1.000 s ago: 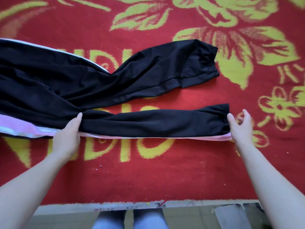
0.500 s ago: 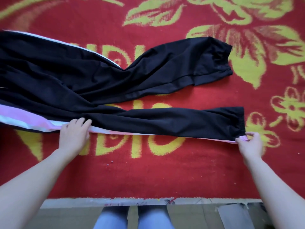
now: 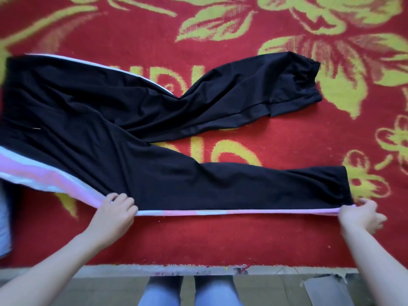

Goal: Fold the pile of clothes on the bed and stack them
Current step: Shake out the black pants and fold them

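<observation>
Both hands are grabbing now, not just resting. A sec ago my left hand (image 3: 116, 212) was lying flat on the black pants (image 3: 154, 168) & my right hand (image 3: 359, 215) was open by the cuff (image 3: 340, 186). Now my left fingers are curling round the near edge by the knee part, and my right hand is pinching the cuff end. The pink stripe (image 3: 231, 212) along that edge is getting pulled into a straight, tight line between my hands.

The pants are lying spread out on the red bed cover (image 3: 220, 239), waist off to my left, legs pointing right. Near leg is lying flat & straight. Far leg (image 3: 254, 93) is sitting well apart from it, a bit crooked w/ wrinkles.

I think I'm getting ready to lift the near leg & flip it onto the far one, so the pants go in half longways. Folding is only just starting, nothing is stacked yet. Prob the far leg is needing a tug too, or the 2 legs won't be lining up.
</observation>
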`<state>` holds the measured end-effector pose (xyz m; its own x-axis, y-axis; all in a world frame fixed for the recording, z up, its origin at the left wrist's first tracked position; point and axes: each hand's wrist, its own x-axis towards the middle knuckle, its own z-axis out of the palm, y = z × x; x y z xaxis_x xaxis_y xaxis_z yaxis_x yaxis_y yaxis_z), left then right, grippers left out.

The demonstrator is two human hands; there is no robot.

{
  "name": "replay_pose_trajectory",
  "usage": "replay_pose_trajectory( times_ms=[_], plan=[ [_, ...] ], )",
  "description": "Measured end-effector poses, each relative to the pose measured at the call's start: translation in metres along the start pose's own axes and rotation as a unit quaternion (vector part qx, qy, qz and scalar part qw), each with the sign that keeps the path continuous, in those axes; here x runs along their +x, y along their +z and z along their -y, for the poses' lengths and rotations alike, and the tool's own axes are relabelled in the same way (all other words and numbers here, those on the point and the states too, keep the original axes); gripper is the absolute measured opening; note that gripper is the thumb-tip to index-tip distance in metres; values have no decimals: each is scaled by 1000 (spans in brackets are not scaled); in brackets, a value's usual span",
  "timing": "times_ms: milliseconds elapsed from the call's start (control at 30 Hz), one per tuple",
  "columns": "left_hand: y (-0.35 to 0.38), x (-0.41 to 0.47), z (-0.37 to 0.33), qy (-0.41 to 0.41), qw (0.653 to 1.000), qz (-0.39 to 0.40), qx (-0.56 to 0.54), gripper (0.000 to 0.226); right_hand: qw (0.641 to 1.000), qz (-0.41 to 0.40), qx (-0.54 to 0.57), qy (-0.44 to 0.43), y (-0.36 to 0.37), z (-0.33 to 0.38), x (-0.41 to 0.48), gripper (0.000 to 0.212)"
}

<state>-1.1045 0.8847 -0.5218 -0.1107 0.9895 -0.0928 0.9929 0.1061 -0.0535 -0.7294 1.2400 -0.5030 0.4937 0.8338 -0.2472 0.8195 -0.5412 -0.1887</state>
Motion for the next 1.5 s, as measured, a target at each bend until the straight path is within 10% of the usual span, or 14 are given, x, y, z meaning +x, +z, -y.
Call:
replay_pose_trajectory(
  times_ms=[100, 267, 633, 800, 933, 1033, 1133, 1300, 1500],
  plan=[
    [7, -18, -13, -15, 996, 88, -24, 19, 967, -46, -66, -240, 17, -1, -27, 45],
    [4, -6, -8, -10, 970, 225, -95, 19, 737, 43, -189, -647, 60, -1, -58, 45],
    [-25, 104, 77, -340, 922, 57, -176, 34, 859, 86, -148, -484, 48, 154, -71, 46],
    [-28, 136, 104, -304, 933, 147, -122, 53, 815, 81, -306, -485, 66, 202, -63, 72],
    [-28, 145, 135, -289, 932, 200, -93, 53, 835, 28, -312, -452, 72, 217, -40, 43],
    [-26, 150, 159, -330, 912, 213, -115, 52, 757, -23, -322, -568, 65, 206, -24, 8],
    [-20, 155, 185, -366, 887, 239, -147, 52, 702, -32, -338, -626, 54, 179, -2, 28],
    [-11, 176, 204, -398, 883, 206, -137, 56, 730, -39, -318, -603, 66, 198, -5, 55],
    [-13, 210, 212, -385, 915, 83, -87, 55, 744, -14, -263, -614, 79, 230, -18, 19]
  ],
)
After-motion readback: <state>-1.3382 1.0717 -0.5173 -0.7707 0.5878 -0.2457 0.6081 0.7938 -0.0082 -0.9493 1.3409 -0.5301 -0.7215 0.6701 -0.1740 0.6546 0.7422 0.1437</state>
